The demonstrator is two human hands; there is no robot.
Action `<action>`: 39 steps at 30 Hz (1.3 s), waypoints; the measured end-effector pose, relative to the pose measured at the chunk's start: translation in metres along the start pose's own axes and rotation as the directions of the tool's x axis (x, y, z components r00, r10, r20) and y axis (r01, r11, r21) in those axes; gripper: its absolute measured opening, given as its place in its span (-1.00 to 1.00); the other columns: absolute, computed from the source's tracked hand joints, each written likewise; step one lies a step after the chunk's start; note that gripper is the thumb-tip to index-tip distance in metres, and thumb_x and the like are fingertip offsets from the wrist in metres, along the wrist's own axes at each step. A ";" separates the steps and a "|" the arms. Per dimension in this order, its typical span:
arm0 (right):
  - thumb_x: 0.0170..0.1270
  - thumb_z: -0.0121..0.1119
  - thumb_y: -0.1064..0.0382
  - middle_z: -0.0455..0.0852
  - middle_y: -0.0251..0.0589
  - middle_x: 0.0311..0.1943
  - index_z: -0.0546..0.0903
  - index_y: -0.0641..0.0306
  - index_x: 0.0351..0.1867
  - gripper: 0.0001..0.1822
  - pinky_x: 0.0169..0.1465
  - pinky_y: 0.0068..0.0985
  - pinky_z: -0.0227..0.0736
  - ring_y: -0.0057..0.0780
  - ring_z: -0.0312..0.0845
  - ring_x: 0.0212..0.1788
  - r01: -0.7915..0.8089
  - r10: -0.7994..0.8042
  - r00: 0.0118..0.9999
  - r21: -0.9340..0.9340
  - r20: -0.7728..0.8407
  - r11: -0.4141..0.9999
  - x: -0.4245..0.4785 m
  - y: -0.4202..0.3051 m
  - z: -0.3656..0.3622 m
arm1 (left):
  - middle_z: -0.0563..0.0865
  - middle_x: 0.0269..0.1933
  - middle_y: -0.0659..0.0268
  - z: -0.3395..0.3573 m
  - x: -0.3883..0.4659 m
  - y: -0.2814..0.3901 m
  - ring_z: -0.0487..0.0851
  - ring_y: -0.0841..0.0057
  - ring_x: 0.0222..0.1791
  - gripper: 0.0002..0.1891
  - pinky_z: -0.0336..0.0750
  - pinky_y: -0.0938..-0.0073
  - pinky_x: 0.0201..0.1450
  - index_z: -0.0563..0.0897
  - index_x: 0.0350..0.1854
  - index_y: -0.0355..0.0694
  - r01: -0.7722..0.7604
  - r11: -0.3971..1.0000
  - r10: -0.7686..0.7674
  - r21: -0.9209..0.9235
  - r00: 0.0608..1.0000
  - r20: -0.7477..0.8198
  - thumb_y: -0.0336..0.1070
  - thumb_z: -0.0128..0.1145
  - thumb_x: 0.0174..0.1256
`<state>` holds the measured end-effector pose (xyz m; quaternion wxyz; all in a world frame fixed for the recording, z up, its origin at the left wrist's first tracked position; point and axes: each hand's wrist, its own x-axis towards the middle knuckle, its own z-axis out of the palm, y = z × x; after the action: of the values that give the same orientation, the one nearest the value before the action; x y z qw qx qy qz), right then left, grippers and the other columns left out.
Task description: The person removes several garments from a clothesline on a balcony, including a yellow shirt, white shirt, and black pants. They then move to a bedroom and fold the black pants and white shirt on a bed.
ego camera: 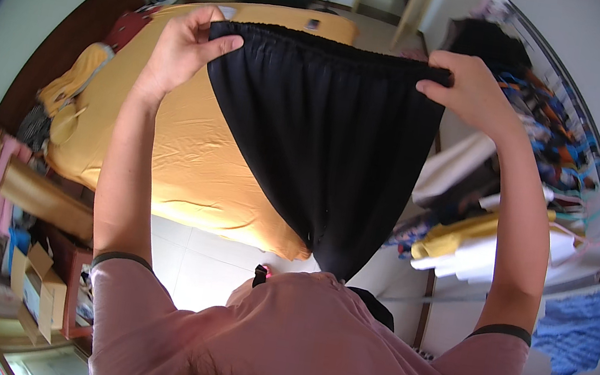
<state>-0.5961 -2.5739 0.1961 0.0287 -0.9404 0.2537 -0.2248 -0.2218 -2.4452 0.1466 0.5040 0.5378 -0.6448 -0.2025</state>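
Observation:
A black cloth garment [331,134] with a gathered elastic waistband hangs stretched between my two raised hands. My left hand [187,48] pinches the left end of the waistband between thumb and fingers. At the other end, my right hand [457,89] grips the band in the same way. The fabric falls in soft folds and narrows toward my body, where its lower part drops out of sight. Behind it lies a bed with a yellow sheet [188,153].
Clothes on hangers [546,137] fill a rack along the right wall, with a blue towel [576,328] at its near end. An open cardboard box [54,296] stands at lower left. A phone-like dark object [313,24] lies on the bed's far part.

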 end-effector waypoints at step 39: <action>0.20 0.23 0.31 0.61 -0.26 -0.22 0.51 0.31 0.00 -0.66 -0.49 -0.62 0.50 -0.53 0.63 -0.29 0.081 -0.294 0.848 0.440 0.441 0.895 0.500 -0.359 0.325 | 0.69 -0.17 0.03 -0.470 -0.188 -0.183 0.60 0.05 -0.02 -0.62 0.45 0.30 0.09 0.62 -0.13 -0.28 0.411 0.395 0.077 0.822 0.877 -0.475 -0.66 -0.07 -0.03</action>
<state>0.0980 -2.5260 0.1693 0.2642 -0.9599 0.0906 -0.0246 0.2593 -2.2066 0.1115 0.2393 0.8173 -0.4584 0.2543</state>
